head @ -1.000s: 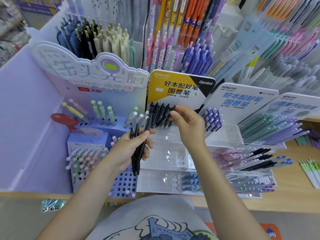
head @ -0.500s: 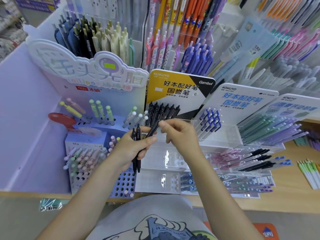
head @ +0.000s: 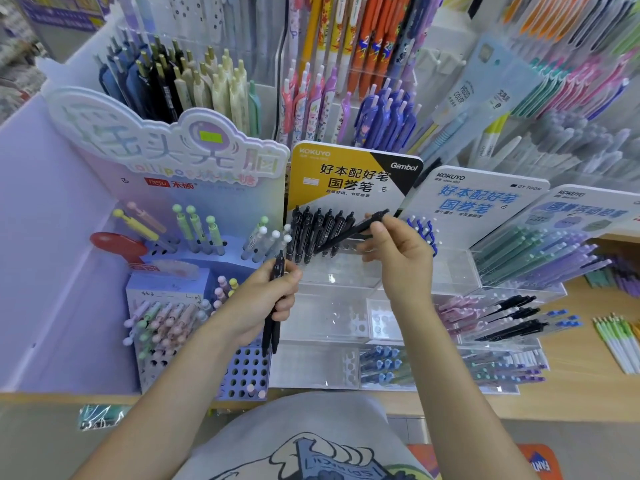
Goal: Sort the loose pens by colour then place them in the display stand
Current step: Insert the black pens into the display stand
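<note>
Clear stand [head: 341, 271] sits just beyond both hands, black pens [head: 318, 233] upright in it. Right hand [head: 398, 252], fingers pinching one pen [head: 349, 233], tilted over that row. Left hand [head: 266, 299], fingers wrapped round two pens [head: 272, 332].

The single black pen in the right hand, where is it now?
In the head view, the right hand pinches the single black pen slantwise before the row of black pens, below the yellow Kokuyo card.

"KOKUYO" and "Gambol" on yellow card [head: 341, 178]; "KOKUYO" on white card [head: 478, 199].
</note>
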`<control>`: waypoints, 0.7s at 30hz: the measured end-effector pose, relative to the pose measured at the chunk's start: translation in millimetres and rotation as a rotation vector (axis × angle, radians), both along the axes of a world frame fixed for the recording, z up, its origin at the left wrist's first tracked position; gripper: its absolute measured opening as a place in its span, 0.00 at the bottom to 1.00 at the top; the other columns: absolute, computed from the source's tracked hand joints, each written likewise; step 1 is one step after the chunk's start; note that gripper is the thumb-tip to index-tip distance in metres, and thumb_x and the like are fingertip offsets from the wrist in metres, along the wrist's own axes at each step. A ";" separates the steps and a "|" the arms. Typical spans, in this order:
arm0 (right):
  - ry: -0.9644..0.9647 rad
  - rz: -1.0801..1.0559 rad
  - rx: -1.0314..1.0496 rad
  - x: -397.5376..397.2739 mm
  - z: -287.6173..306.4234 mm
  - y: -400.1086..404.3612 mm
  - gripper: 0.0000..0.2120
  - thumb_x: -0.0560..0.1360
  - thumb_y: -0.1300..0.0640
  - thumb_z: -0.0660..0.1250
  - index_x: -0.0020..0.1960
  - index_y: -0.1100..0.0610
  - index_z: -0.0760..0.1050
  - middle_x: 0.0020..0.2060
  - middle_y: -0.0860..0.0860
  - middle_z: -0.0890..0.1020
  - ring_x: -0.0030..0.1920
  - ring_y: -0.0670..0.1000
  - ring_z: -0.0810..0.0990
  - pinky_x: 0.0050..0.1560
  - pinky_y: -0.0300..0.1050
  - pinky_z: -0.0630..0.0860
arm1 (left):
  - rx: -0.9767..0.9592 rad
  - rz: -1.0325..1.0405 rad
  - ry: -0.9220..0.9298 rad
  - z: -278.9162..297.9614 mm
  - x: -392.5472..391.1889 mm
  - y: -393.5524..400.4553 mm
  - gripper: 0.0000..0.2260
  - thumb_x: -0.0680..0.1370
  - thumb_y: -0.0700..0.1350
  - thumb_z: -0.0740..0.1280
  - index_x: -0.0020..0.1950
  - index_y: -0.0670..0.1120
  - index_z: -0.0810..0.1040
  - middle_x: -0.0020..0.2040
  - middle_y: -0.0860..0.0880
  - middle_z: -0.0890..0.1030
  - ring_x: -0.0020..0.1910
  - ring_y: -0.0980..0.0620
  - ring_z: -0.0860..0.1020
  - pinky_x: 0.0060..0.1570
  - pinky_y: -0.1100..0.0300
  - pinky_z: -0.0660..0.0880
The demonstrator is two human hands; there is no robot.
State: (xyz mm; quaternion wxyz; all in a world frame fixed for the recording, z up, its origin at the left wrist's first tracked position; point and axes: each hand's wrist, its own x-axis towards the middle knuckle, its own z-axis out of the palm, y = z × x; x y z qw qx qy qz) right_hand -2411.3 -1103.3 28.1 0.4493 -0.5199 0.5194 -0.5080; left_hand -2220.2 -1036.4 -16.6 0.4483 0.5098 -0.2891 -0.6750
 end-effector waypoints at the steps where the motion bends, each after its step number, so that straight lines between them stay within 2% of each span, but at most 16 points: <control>1: 0.039 -0.001 -0.016 2.1 -1.9 -1.6 0.07 0.80 0.65 0.65 0.54 0.62 0.81 0.36 0.46 0.83 0.35 0.45 0.81 0.36 0.41 0.79 | -0.006 0.004 0.031 0.3 0.0 -0.2 0.01 0.84 0.41 0.61 0.53 0.44 0.70 0.33 0.51 0.67 0.28 0.55 0.64 0.26 0.64 0.59; 3: 0.134 0.018 -0.053 6.1 -6.4 -4.4 0.07 0.79 0.64 0.65 0.55 0.62 0.80 0.39 0.49 0.83 0.37 0.43 0.80 0.38 0.40 0.79 | -0.030 -0.001 0.053 1.2 0.4 -0.5 0.06 0.84 0.42 0.60 0.53 0.41 0.73 0.34 0.49 0.70 0.27 0.54 0.66 0.25 0.64 0.59; 6: 0.279 0.066 -0.123 8.4 -14.2 -7.4 0.08 0.80 0.60 0.66 0.57 0.56 0.81 0.45 0.51 0.84 0.42 0.47 0.82 0.46 0.50 0.81 | -0.059 -0.030 0.028 3.2 0.9 0.4 0.11 0.84 0.46 0.60 0.56 0.40 0.77 0.34 0.47 0.74 0.26 0.52 0.69 0.25 0.61 0.64; 9: 0.373 0.120 -0.174 10.5 -19.3 -10.6 0.08 0.79 0.57 0.66 0.56 0.56 0.81 0.40 0.48 0.82 0.41 0.53 0.82 0.45 0.56 0.80 | -0.069 -0.059 -0.001 3.5 0.2 1.1 0.12 0.82 0.49 0.62 0.58 0.41 0.77 0.29 0.48 0.68 0.24 0.51 0.65 0.26 0.60 0.64; 11: 0.432 0.168 -0.181 14.8 -20.2 -11.0 0.10 0.79 0.58 0.67 0.58 0.58 0.81 0.40 0.44 0.80 0.42 0.51 0.81 0.47 0.54 0.79 | -0.063 -0.057 -0.001 2.9 -0.2 0.2 0.14 0.78 0.52 0.67 0.54 0.42 0.75 0.28 0.50 0.62 0.24 0.53 0.60 0.25 0.62 0.59; 13: 0.473 0.193 -0.191 18.6 -21.6 -11.8 0.11 0.79 0.58 0.68 0.59 0.60 0.81 0.41 0.43 0.80 0.43 0.49 0.80 0.49 0.50 0.79 | -0.060 -0.050 -0.001 3.0 0.2 -0.3 0.13 0.74 0.53 0.69 0.50 0.46 0.72 0.29 0.51 0.60 0.26 0.54 0.57 0.26 0.63 0.57; 15: 0.540 0.220 -0.219 21.5 -21.7 -12.5 0.10 0.79 0.59 0.67 0.58 0.60 0.81 0.40 0.47 0.80 0.42 0.51 0.80 0.48 0.47 0.77 | -0.073 -0.054 0.009 3.2 0.9 -0.1 0.09 0.78 0.50 0.67 0.49 0.47 0.70 0.32 0.51 0.60 0.28 0.54 0.57 0.27 0.63 0.57; 18: 0.617 0.229 -0.239 24.2 -20.8 -11.2 0.09 0.79 0.58 0.68 0.56 0.61 0.82 0.38 0.49 0.80 0.40 0.53 0.80 0.43 0.45 0.76 | -0.105 -0.036 0.055 3.5 0.7 0.0 0.04 0.84 0.42 0.60 0.49 0.46 0.69 0.34 0.50 0.64 0.28 0.55 0.61 0.28 0.64 0.61; 21: 0.589 0.142 -0.229 19.4 -16.4 -4.2 0.06 0.77 0.57 0.70 0.53 0.56 0.83 0.40 0.46 0.82 0.40 0.46 0.80 0.42 0.38 0.75 | -0.126 -0.025 0.014 3.9 1.7 0.8 0.04 0.84 0.40 0.60 0.53 0.42 0.74 0.36 0.48 0.72 0.29 0.54 0.68 0.28 0.63 0.63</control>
